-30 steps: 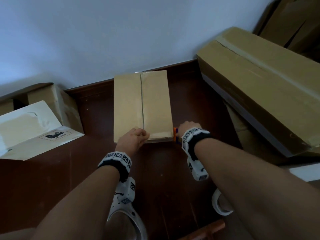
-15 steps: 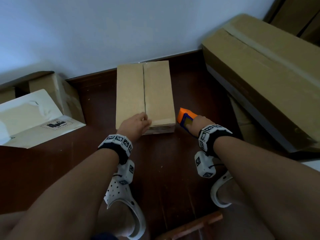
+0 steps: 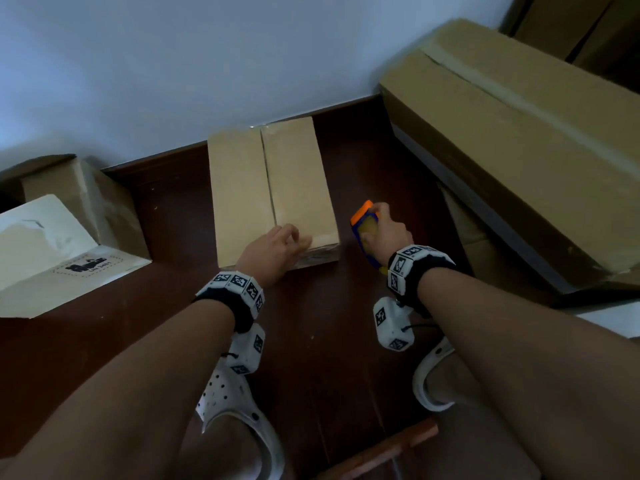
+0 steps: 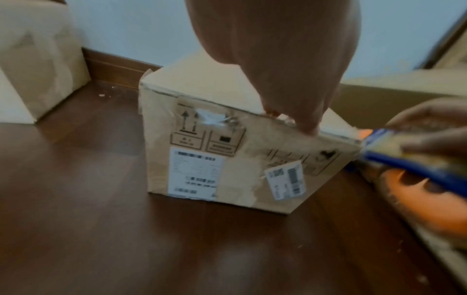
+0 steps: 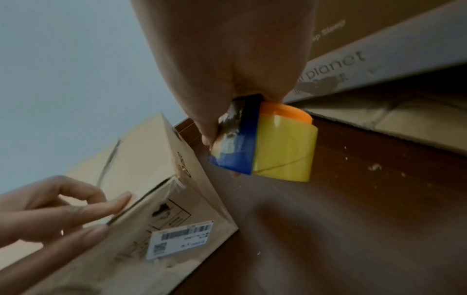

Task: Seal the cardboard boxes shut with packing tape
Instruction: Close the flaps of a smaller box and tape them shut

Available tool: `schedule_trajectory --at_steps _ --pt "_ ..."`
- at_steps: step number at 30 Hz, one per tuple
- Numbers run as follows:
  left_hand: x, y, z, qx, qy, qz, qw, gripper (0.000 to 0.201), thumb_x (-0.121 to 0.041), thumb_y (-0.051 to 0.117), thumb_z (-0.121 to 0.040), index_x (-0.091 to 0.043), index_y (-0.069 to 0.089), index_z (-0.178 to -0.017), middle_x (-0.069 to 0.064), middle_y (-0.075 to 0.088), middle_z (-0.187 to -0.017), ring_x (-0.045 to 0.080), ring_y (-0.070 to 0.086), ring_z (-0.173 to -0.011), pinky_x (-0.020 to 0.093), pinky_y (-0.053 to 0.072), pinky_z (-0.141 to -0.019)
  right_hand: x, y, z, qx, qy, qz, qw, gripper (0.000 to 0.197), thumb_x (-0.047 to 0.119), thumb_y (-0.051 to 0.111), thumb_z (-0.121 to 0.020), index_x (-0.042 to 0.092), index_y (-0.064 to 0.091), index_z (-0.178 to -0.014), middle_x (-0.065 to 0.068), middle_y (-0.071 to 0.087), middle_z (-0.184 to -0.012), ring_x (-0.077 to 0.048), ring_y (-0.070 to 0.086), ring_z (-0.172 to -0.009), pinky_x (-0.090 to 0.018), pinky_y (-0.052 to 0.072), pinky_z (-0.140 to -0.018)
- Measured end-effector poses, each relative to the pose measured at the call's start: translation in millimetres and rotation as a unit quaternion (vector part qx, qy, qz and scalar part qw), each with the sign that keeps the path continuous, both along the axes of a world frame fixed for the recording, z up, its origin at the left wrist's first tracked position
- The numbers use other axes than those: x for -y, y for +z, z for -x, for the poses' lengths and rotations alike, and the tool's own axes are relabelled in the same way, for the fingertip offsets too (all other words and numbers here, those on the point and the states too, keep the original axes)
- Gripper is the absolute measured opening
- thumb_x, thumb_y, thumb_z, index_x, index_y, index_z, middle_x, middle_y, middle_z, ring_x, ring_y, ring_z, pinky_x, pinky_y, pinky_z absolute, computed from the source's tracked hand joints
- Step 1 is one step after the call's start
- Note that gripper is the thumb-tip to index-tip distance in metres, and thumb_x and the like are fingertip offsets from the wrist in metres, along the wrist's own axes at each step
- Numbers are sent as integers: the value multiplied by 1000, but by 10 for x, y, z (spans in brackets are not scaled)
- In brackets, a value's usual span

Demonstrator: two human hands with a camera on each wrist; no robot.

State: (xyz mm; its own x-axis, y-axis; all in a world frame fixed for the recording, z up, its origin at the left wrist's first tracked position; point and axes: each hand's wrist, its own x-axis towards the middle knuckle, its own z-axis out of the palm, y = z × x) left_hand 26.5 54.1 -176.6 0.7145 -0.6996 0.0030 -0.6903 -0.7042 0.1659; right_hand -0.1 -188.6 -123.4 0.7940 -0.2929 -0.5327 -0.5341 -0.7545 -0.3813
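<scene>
A small brown cardboard box (image 3: pixel 270 188) stands on the dark wooden floor against the wall, its two top flaps closed with a seam down the middle. My left hand (image 3: pixel 277 247) rests on the near edge of its top, fingers fairly straight and touching the flap edge (image 5: pixel 121 199), thumb on the labelled front face (image 4: pixel 202 159). My right hand (image 3: pixel 384 230) grips an orange and blue tape dispenser (image 3: pixel 363 220) with a yellowish tape roll (image 5: pixel 285 151). It is held just right of the box's near right corner, off the box.
A long large cardboard box (image 3: pixel 519 150) lies tilted at the right, close to my right hand. A white box (image 3: pixel 52 244) and a brown one (image 3: pixel 97 199) stand at the left. My feet in white clogs (image 3: pixel 235 403) are below, with a wooden piece (image 3: pixel 381 452) nearby.
My right hand has pulled the tape dispenser away from the box's near edge, out to the right and upward. My left hand has stayed on the box's near edge.
</scene>
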Motion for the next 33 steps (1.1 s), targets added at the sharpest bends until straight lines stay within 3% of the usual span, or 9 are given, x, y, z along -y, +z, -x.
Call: schedule_trajectory --at_steps 2,4,9,12,16,21,28,30,33 --pt "60 2 -40 18 -17 52 998 35 -33 58 -91 -19 63 -123 8 58 -118 26 59 -92 38 56 -69 3 -11 -6 2 4 -55 998 24 22 43 -95 22 56 -115 -20 60 -111 -39 55 -88 -37 42 -69" --pt "138 -87 -84 35 -57 28 997 45 -37 49 -95 -20 53 -137 6 52 -139 25 53 -115 39 49 -95 3 -60 13 8 10 -98 995 32 11 39 -95 24 69 -95 -13 63 -111 -25 53 -75 -29 42 -61" --pt "421 -218 -118 -35 -24 -58 997 57 -49 19 -96 -35 26 -151 -9 24 -159 28 24 -145 53 27 -110 44 -119 68 -41 -28 -164 985 40 2 35 -97 14 73 -103 -12 57 -129 -15 45 -66 -16 33 -49" --pt "473 -291 -127 -29 6 -64 998 53 -48 15 -98 -44 11 -151 -16 12 -160 24 12 -149 54 18 -113 116 -133 83 -51 -38 -170 983 39 3 35 -98 15 72 -108 -13 52 -135 -20 51 -80 -22 39 -64" --pt "484 -359 -39 -7 20 -80 997 62 -33 33 -102 -45 -4 -150 -16 -1 -161 23 1 -150 53 11 -116 201 -154 112 -40 -25 -164 985 40 4 36 -98 18 72 -105 -10 53 -134 -25 54 -110 -24 38 -76" --pt "573 -217 -119 11 14 -73 997 57 -57 26 -96 -42 20 -150 -13 19 -159 25 26 -144 53 31 -102 287 -146 87 -45 -20 -158 986 40 6 35 -98 22 72 -102 -9 50 -138 -25 53 -115 -25 40 -79" --pt "980 -89 -226 -31 37 -101 994 64 -65 11 -92 -41 16 -151 -12 10 -161 29 18 -145 56 28 -101 405 -164 167 -37 -33 -166 985 40 6 36 -98 22 72 -101 -10 50 -139 -26 52 -119 -26 41 -83" --pt "1112 -59 -255 -40 43 -115 992 64 -65 11 -92 -40 30 -147 -13 11 -161 29 11 -148 62 22 -106 444 -194 175 -38 -42 -166 985 39 5 36 -99 21 72 -100 -11 51 -137 -24 56 -109 -24 42 -79" --pt "1231 -96 -273 -64 67 -130 987 46 -53 24 -97 -31 54 -125 -12 17 -160 30 -2 -149 70 9 -108 503 -210 147 -28 -51 -157 986 40 5 35 -98 23 71 -94 -11 55 -131 -14 54 -75 -25 41 -63"
